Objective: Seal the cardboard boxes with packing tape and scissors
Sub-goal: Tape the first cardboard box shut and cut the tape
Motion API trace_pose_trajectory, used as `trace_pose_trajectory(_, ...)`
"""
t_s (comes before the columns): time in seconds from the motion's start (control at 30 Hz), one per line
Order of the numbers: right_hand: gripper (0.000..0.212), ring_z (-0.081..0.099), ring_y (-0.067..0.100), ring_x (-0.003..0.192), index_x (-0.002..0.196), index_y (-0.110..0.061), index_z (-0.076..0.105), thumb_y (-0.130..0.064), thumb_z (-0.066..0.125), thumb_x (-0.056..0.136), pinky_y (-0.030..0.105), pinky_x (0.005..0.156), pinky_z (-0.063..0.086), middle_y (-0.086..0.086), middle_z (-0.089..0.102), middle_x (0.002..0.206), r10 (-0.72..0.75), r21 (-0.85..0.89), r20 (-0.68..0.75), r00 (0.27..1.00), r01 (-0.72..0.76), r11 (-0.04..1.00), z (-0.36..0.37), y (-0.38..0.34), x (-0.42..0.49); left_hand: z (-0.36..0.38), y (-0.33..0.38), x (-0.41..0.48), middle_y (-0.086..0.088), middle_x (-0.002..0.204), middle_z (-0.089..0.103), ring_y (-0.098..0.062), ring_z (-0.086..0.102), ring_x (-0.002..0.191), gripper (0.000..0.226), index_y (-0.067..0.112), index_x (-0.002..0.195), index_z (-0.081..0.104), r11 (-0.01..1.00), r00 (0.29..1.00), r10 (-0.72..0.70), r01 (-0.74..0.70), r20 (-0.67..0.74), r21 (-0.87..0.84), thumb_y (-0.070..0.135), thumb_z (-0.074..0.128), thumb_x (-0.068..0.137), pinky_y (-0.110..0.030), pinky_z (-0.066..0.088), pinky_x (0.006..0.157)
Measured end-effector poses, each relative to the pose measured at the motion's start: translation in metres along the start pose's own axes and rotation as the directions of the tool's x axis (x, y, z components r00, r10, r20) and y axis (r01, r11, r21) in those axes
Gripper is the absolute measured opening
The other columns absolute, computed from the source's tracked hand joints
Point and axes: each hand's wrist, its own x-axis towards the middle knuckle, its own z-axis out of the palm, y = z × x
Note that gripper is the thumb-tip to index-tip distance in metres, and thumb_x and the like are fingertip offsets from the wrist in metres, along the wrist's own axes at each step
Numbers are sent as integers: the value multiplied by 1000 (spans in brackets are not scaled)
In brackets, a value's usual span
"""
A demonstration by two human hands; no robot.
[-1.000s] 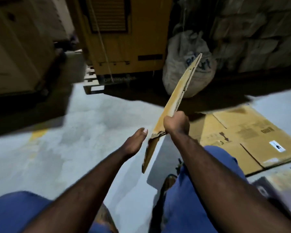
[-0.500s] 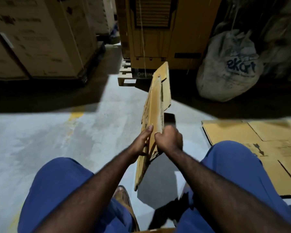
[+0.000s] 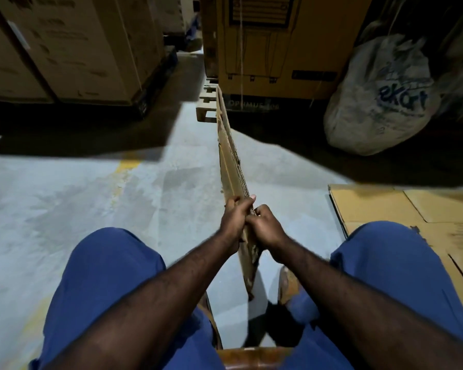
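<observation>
A flattened cardboard box (image 3: 231, 166) stands on edge in front of me, seen almost edge-on, running from between my knees up toward the far pallet. My left hand (image 3: 235, 217) grips its left face, fingers curled over the top edge. My right hand (image 3: 265, 228) grips the right face just beside it, and the two hands touch. More flattened cardboard (image 3: 380, 206) lies flat on the floor to my right. No tape or scissors are in view.
I sit with blue-trousered knees (image 3: 110, 265) apart over a grey concrete floor (image 3: 78, 198). Large cartons on a pallet (image 3: 72, 49) stand at the far left, a yellow crate (image 3: 275, 49) straight ahead, a white printed sack (image 3: 382, 102) at the far right.
The cardboard has swung from tilted right to upright and edge-on between my knees. My left hand, open and apart a second ago, has closed on it beside my right hand.
</observation>
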Motion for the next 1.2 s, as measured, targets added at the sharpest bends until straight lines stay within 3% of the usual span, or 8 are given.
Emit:
trace_pose_trajectory(0.07, 33, 61, 18, 74, 101, -17, 44, -42, 57, 85, 27, 59, 43, 1, 59, 83, 37, 186, 126, 991, -60, 981, -6, 6, 2, 3, -1, -4, 3, 96, 63, -9, 62, 74, 37, 20, 127, 52, 1000, 1000, -9, 9, 3, -21, 41, 61, 98, -26, 47, 60)
trace_pose_trajectory(0.2, 33, 66, 21, 84, 109, -19, 54, -48, 56, 93, 35, 70, 47, -2, 68, 92, 16, 258, 163, 987, -59, 964, -15, 14, 8, 6, -6, -6, 2, 82, 59, 2, 57, 43, 21, 19, 114, 55, 995, 998, -25, 31, 62, -98, 36, 56, 102, -16, 44, 41)
trace_pose_trajectory(0.33, 24, 72, 17, 76, 107, -34, 65, -53, 61, 94, 37, 65, 55, -9, 76, 95, 25, 219, 117, 993, -50, 974, -22, 21, 11, 3, -9, -8, -1, 80, 66, -11, 67, 60, 21, 19, 104, 62, 993, 998, -45, 50, 53, -105, 37, 53, 97, -23, 49, 53)
trace_pose_trajectory(0.43, 16, 65, 18, 71, 94, -25, 68, -35, 57, 95, 30, 60, 50, -5, 72, 80, 22, 216, 31, 999, -28, 976, -29, 20, 16, 2, -8, -2, -18, 94, 73, -31, 71, 81, 34, 3, 99, 68, 998, 999, 0, -2, -42, -62, 31, 55, 83, -41, 60, 66)
trace_pose_trajectory(0.53, 12, 51, 20, 57, 79, -18, 59, -17, 52, 89, 27, 51, 36, -1, 58, 64, 45, 140, -43, 998, -38, 989, -32, 15, 20, 1, 1, 0, -15, 78, 69, -28, 65, 66, 14, 9, 80, 64, 992, 991, 2, 15, -135, 126, 18, 57, 73, -31, 51, 48)
trace_pose_trajectory(0.6, 15, 59, 25, 61, 84, -17, 63, -7, 51, 82, 26, 51, 41, 5, 63, 73, 61, 34, -82, 995, -58, 998, -34, 12, 24, 0, 7, 1, -9, 75, 65, -26, 60, 64, 6, 10, 78, 61, 980, 989, 4, 25, -147, 196, 11, 57, 75, -20, 40, 44)
trace_pose_trajectory(0.8, 31, 64, 35, 103, 119, -8, 64, -9, 53, 90, 31, 76, 48, 17, 66, 117, 28, -202, -147, 989, -58, 978, -37, 5, 37, 1, 3, 12, -13, 101, 72, -34, 67, 91, 29, 6, 102, 69, 960, 964, 75, 0, -255, 281, 9, 53, 79, -29, 47, 68)
trace_pose_trajectory(1.2, 31, 65, 42, 110, 122, -4, 63, -15, 59, 93, 44, 87, 58, 20, 65, 126, 103, -129, -474, 874, -185, 974, -84, -15, 53, -2, 1, 1, -2, 68, 71, -31, 72, 73, 22, 6, 76, 66, 985, 923, 141, -95, -357, 144, 21, 59, 61, -48, 62, 72)
